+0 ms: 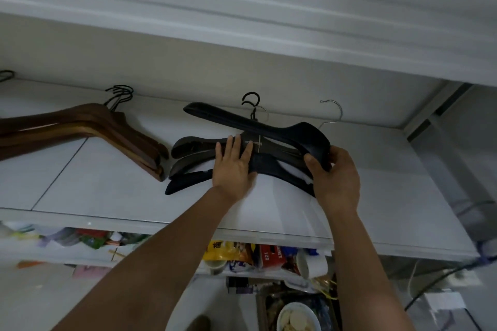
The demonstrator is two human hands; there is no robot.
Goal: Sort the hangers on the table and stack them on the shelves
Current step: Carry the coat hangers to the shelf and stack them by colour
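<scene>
A pile of black hangers lies on the white shelf, hooks toward the back wall. My left hand lies flat with straight fingers on the middle of the pile. One black hanger sits skewed on top, and my right hand grips its right end with curled fingers and thumb. To the left, a stack of brown wooden hangers rests on the same shelf with black hooks. A silver hook sticks out behind the black pile.
Another shelf hangs close overhead. Below the shelf edge, a lower level holds snack packets, a red box, a white cup and a bowl. A metal upright and cables stand at the right.
</scene>
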